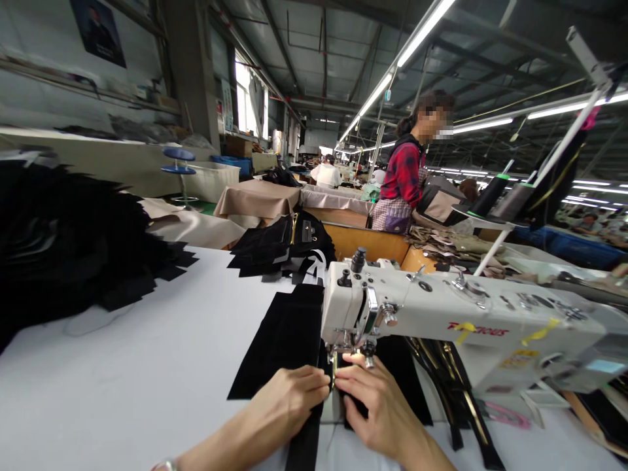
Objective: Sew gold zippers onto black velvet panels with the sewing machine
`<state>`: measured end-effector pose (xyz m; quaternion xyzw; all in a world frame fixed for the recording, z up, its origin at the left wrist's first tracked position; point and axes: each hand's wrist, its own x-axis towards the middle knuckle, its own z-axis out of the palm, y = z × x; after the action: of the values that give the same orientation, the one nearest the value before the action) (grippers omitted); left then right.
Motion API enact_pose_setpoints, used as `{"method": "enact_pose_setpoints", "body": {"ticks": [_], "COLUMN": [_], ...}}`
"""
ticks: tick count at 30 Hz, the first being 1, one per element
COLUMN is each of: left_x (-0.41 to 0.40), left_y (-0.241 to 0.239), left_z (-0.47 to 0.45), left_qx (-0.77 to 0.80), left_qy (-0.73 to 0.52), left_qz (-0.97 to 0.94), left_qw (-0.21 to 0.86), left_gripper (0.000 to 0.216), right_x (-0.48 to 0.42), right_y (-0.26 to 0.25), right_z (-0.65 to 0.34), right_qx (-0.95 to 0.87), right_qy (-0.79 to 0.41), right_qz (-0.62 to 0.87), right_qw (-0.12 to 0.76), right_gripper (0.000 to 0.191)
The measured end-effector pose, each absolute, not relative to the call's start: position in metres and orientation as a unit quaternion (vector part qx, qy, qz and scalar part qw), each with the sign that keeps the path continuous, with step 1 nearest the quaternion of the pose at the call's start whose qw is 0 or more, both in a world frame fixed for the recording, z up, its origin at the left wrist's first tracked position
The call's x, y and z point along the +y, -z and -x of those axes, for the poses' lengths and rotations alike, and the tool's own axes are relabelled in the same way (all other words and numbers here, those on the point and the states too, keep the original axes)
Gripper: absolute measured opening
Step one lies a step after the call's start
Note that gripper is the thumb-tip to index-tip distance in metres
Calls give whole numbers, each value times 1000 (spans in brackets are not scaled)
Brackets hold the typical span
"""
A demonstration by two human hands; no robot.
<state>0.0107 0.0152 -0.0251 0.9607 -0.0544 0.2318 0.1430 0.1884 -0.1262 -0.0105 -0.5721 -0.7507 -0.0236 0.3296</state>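
Note:
My left hand [287, 402] and my right hand [377, 405] meet at the needle of a white sewing machine [441, 314]. Both pinch a piece of black fabric [282, 340] that lies under the presser foot [335, 363], fingers pressed together on the cloth. The fabric runs from the machine back across the white table [147, 366]. A thin gold strip, possibly a zipper, shows between my fingertips at the needle.
A heap of black cut pieces [63, 255] lies at the left. More black pieces [282, 245] are stacked behind the machine. Black zipper strips [456, 386] lie under the machine arm. A person in a red plaid shirt [405, 176] stands beyond. Thread cones [495, 193] stand at the right.

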Motion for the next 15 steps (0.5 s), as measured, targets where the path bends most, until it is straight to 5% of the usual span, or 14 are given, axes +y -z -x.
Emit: {"method": "enact_pose_setpoints", "body": {"ticks": [9, 15], "left_x": [18, 17], "left_y": [20, 24], "left_z": [-15, -16], "left_qx": [-1, 42], "left_qy": [-208, -205], "left_qz": [-970, -963], "left_qw": [122, 168], "left_gripper": [36, 40], "right_x": [-122, -120], "right_y": [14, 20], "right_z": [-194, -197], "right_qx": [-738, -707], "right_qy": [28, 26], "right_qz": [604, 597], "right_qw": [300, 378], "right_gripper": [45, 34]}}
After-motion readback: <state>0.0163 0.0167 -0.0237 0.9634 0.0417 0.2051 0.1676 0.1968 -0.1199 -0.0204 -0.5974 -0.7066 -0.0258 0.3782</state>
